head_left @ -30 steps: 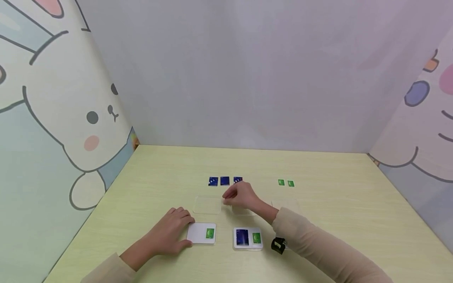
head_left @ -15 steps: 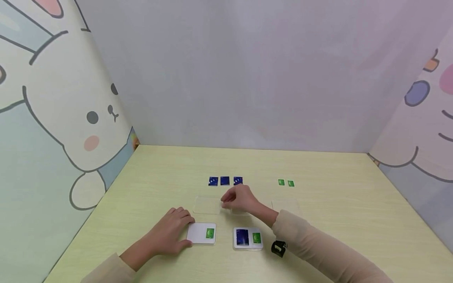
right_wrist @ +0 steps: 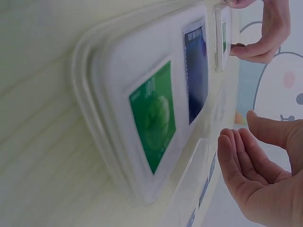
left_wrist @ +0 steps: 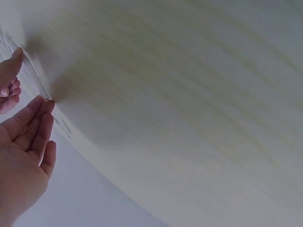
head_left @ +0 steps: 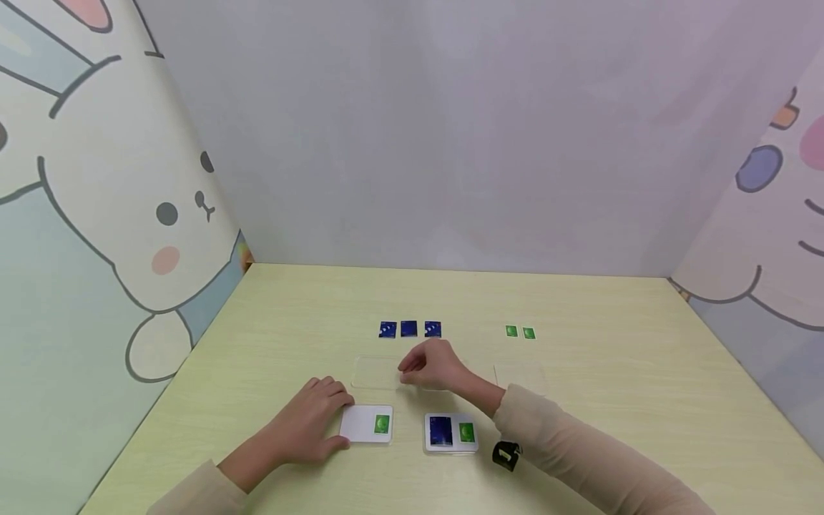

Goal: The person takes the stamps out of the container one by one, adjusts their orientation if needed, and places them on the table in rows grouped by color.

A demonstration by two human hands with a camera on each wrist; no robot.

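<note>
A flat white case (head_left: pixel 357 424) with a green stamp (head_left: pixel 382 424) at its right end lies at the front of the table. My left hand (head_left: pixel 309 422) holds its left end, the thumb at the near corner and the fingertips at the far corner. Right of it sits a second white case (head_left: pixel 450 447) bearing a blue stamp (head_left: pixel 440 431) and a green one. My right hand (head_left: pixel 434 365) is over the middle clear plastic cover, partly hiding it, with its fingertips near the right edge of the left clear cover (head_left: pixel 373 373). Nothing shows between its loosely bent fingers (right_wrist: pixel 227 156) and thumb.
Behind the covers lie three blue stamps (head_left: pixel 408 329) in a row, and two green stamps (head_left: pixel 520 332) to their right. A third clear cover (head_left: pixel 518 378) lies to the right. A small black object (head_left: pixel 506 454) shows by the right sleeve.
My right hand has shifted slightly left and toward the front, leaving the rightmost blue stamp fully visible. The left hand and the cases have stayed put.
</note>
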